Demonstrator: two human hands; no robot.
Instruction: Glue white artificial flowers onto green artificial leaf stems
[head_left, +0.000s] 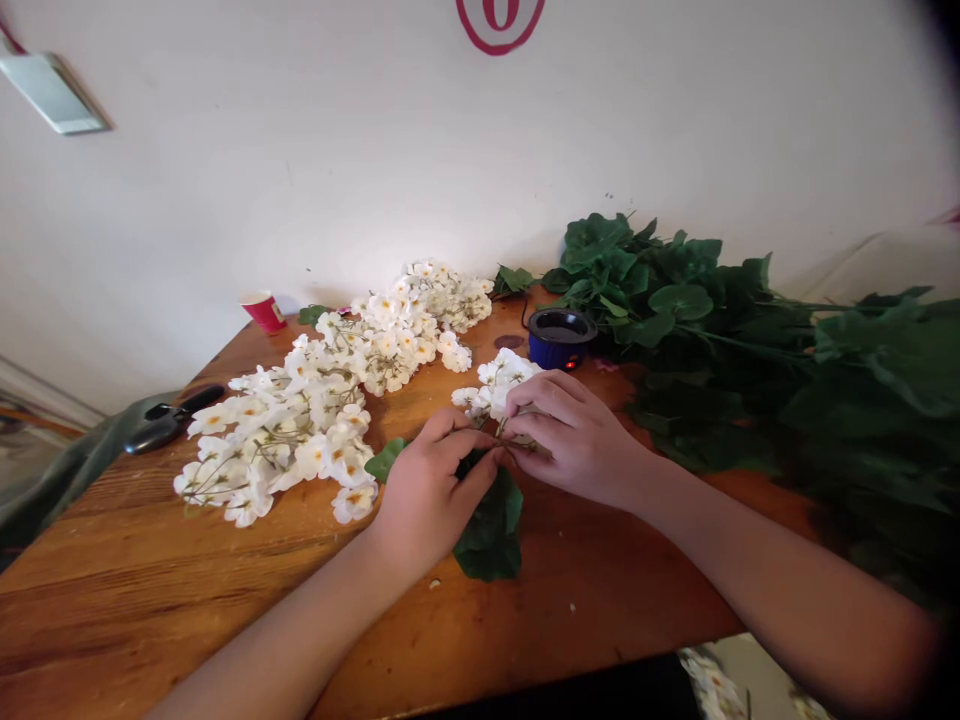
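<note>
Near the middle of the table my two hands meet with their fingertips pinched together. My left hand (427, 490) is closed on a stem of green leaves (491, 535), and the leaves hang below its fingers. Just beyond, my right hand (581, 430) pinches the stem of a sprig of white artificial flowers (506, 375), whose blooms point away from me. The stems come together between the fingertips, where the fingers hide the exact joint. Left of my hands lies a long heap of white flower sprigs (315, 400).
A blue pot (562, 345) with a dark inside and a lit red switch stands beyond my right hand. Green leaf stems (675, 300) are heaped at right. A red paper cup (262, 312) stands at the back left of the wooden table (225, 600), above a black handled object (161, 425).
</note>
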